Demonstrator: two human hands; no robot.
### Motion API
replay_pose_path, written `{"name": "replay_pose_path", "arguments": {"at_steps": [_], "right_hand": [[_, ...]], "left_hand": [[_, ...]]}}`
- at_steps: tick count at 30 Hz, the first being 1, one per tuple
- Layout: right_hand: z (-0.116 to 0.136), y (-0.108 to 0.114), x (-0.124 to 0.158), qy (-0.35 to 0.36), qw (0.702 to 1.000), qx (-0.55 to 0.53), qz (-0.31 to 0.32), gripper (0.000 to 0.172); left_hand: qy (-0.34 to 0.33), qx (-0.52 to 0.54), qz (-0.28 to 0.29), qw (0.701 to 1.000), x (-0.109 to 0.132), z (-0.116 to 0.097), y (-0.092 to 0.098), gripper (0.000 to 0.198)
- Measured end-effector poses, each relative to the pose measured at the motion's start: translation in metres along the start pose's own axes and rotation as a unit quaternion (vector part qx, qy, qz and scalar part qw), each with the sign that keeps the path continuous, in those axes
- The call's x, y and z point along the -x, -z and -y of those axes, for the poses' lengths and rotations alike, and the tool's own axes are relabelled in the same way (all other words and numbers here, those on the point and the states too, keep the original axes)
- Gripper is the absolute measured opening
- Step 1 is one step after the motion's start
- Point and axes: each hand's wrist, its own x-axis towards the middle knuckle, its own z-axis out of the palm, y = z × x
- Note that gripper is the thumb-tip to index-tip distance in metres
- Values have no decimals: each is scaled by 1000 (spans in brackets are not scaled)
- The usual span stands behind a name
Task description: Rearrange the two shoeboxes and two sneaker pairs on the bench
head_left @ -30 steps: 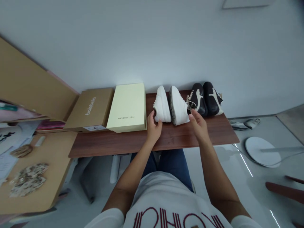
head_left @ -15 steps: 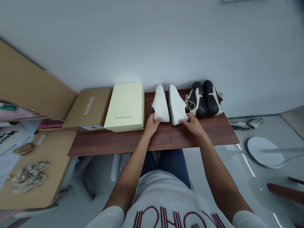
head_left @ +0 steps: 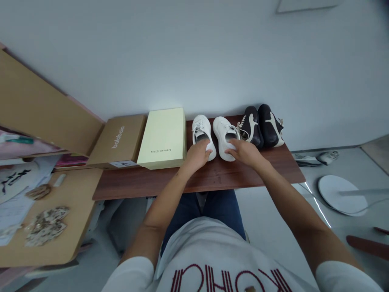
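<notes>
Two white sneakers stand upright on the brown board, toes toward the wall, with a gap between them. My left hand (head_left: pixel 197 156) is closed on the heel of the left white sneaker (head_left: pixel 199 122), fingers over its opening and thumb at the back. The right white sneaker (head_left: pixel 220 125) has its heel pinched by my right hand (head_left: pixel 246 153). Its laces and dark inside show, while my fingers cover part of each opening. Just right of it, dark brown sneakers (head_left: pixel 263 127) with cream trim lie on their sides, close together.
Left of the white sneakers, a pale yellow shoebox (head_left: pixel 162 136) and a brown shoebox (head_left: pixel 121 138) sit on the brown board (head_left: pixel 146 180). A light wooden desk (head_left: pixel 82 202) with papers and a spotted bow adjoins at left. The wall (head_left: pixel 194 61) runs behind.
The white sneakers have turned from lying on their sides, soles facing each other, to standing upright, slightly apart. Both hands have shifted from the outer heels to over the shoe openings.
</notes>
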Motion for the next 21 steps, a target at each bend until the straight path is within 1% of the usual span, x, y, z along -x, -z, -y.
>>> {"name": "replay_pose_path", "arguments": {"at_steps": [2, 4, 7, 14, 21], "right_hand": [[13, 2, -6, 7, 997, 75, 35, 35], [24, 2, -12, 8, 990, 124, 63, 34], [32, 0, -18, 14, 983, 163, 77, 31], [43, -4, -27, 29, 982, 176, 58, 27], [49, -19, -38, 51, 982, 167, 69, 27]], "left_hand": [[-18, -62, 30, 998, -4, -4, 2, 28], [-20, -108, 53, 993, -8, -5, 2, 25], [-19, -142, 68, 987, -12, -2, 1, 24], [-17, -172, 74, 982, -14, 7, 2, 22], [-7, -182, 67, 981, -20, 10, -2, 21]]}}
